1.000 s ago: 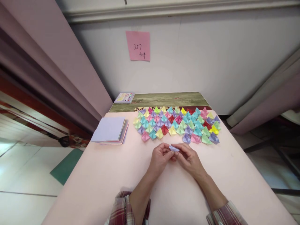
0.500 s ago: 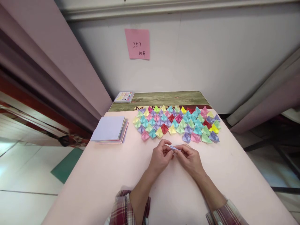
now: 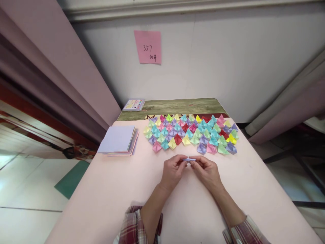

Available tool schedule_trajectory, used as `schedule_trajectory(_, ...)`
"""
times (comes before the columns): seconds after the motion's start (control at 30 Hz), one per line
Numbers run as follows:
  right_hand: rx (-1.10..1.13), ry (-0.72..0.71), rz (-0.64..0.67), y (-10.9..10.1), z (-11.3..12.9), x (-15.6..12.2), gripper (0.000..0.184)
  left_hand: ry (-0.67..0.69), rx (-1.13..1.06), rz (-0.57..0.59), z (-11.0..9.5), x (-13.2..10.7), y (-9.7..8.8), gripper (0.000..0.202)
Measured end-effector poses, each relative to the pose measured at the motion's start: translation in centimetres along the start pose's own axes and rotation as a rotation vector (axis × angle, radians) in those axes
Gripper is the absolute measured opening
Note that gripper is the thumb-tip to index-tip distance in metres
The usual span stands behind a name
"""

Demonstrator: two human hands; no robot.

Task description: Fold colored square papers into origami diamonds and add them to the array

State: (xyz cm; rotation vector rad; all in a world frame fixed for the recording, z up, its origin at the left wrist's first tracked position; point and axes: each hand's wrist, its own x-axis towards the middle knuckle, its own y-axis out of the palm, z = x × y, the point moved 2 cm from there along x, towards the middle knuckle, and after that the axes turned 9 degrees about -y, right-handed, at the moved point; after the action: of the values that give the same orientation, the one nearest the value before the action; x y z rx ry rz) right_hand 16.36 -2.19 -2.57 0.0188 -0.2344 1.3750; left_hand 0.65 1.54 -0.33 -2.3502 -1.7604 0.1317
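Between my two hands is a small folded piece of lilac paper [image 3: 189,159], seen nearly edge-on. My left hand [image 3: 173,169] pinches its left end between thumb and fingers. The right end is pinched the same way by my right hand [image 3: 207,170]. Fingertips cover much of the paper, so its folded shape is mostly hidden. Just beyond my hands lie many small folded paper boats [image 3: 186,140] in several colours, set close together in rows. To the left rests a stack of square coloured paper [image 3: 116,139] with a lilac sheet on top.
A pale pink cover [image 3: 142,183] lies over the table, whose green wood-grain end [image 3: 177,105] shows at the back. A flat printed pack [image 3: 133,104] sits at the far left corner. On the wall hangs a pink note [image 3: 148,47]; a curtain [image 3: 76,61] borders the left.
Both hands have turned the lilac paper from a slant to nearly level. The left fingers have closed in on it. The boats and the paper stack stay put.
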Motion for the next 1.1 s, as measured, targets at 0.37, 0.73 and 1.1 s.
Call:
schedule_trajectory(0.37, -0.282, -0.254, 0.019, -0.3, 1.7, 0.0, 0.015, -0.062, 0.007, 0.042, -0.3, -0.1, 0.3, 0.013)
schedule_trajectory(0.73, -0.296, -0.348, 0.067, -0.5, 2.5, 0.1, 0.019, 0.03, 0.073, 0.115, -1.7, -0.4, 0.1, 0.019)
schedule_trajectory(1.1, -0.15, -0.01, -0.144, -0.9, 1.2, 0.0, 0.047, -0.232, 0.087, -0.017, 0.2, 0.4, -1.5, 0.037)
